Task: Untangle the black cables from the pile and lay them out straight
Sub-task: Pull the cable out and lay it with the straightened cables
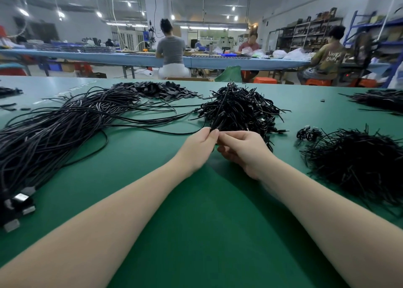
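**Both hands on one folded cable at the near edge of the tangle**

I have my left hand (201, 143) pinching a folded black cable (220, 111) between thumb and fingertips, and my right hand (242, 150) curled just beside it, its fingertips on the same bundle from the other side. The two hands nearly touch. The cable rises from the pinch and leans back over the tangled pile (239, 108), which I take as my landmark: both hands sit at its near edge.

To the left of that pile lies the long sheaf of straightened cables (65, 126), running toward the near-left corner, with metal connectors (20, 198) at its end. Right of the pile and nearer me is a heap of short black ties (357, 163). Beyond the pile, toward the far edge of the green table (196, 211), a spread of flat black strips (161, 91).

My worry is the pull. The cable's upper part looks caught among its neighbours, so a sharp tug would likely drag a clump out or tighten a knot. A few loose strands (152, 113) run from the sheaf up to the pile; swinging the freed cable across could snag them and disorder the laid-out ones.
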Motion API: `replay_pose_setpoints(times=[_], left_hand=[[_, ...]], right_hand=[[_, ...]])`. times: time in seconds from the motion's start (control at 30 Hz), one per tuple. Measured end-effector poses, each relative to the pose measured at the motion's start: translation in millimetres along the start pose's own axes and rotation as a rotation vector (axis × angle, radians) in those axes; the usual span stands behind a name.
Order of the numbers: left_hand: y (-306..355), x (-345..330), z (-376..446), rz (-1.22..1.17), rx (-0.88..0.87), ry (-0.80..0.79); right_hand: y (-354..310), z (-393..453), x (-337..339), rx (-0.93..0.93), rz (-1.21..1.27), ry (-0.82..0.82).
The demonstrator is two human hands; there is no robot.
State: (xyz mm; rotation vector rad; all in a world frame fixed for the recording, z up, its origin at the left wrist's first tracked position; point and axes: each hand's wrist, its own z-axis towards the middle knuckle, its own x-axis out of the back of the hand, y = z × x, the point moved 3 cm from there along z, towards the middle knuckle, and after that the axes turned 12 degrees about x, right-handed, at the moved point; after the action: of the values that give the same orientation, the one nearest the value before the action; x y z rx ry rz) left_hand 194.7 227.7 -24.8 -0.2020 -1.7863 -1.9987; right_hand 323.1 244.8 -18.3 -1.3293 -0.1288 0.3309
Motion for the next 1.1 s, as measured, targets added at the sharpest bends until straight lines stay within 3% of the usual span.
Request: replay_pose_setpoints(times=[0.2, 0.37, 0.5, 0.63, 0.77, 0.83, 0.9, 0.97, 1.03, 1.1], left_hand=[[0.2, -1.9, -1.9, 0.095, -0.021, 0.013], [-1.4, -2.4, -1.0, 0.099, -0.025, 0.032], [-5.6, -0.9, 1.5, 0.086, -0.024, 0.061], [-5.8, 0.0, 1.5, 0.044, 0.019, 0.068], [11.0, 1.2, -0.1, 0.06, 0.169, -0.123], [21.1, 6.6, -1.8, 0.106, 0.342, -0.239], [28.7, 19.5, -5.8, 0.208, 0.52, -0.336], [32.5, 34.8, -9.0, 0.288, 0.624, -0.446], [34.7, 46.4, -8.7, 0.287, 0.638, -0.491], [38.0, 51.8, -2.9, 0.234, 0.536, -0.388]], right_hand=[[-3.9, -1.2, 6.1, -0.005, -0.064, -0.024], [-10.1, -1.8, 7.3, 0.097, -0.25, -0.035], [-19.6, -1.8, 3.6, 0.411, -0.742, -0.015], [-27.2, -6.9, -3.6, 0.628, -0.941, -0.045], [-30.7, -10.4, -7.4, 0.753, -1.321, -0.131], [-36.0, -17.0, -10.7, 0.986, -1.511, -0.14], [-36.0, -24.1, -14.3, 1.204, -1.529, -0.136], [-36.0, -27.0, -20.4, 1.254, -1.452, -0.194], [-38.5, -25.9, -23.6, 1.115, -1.265, -0.201], [-39.4, -21.7, -18.9, 0.935, -1.023, -0.132]])
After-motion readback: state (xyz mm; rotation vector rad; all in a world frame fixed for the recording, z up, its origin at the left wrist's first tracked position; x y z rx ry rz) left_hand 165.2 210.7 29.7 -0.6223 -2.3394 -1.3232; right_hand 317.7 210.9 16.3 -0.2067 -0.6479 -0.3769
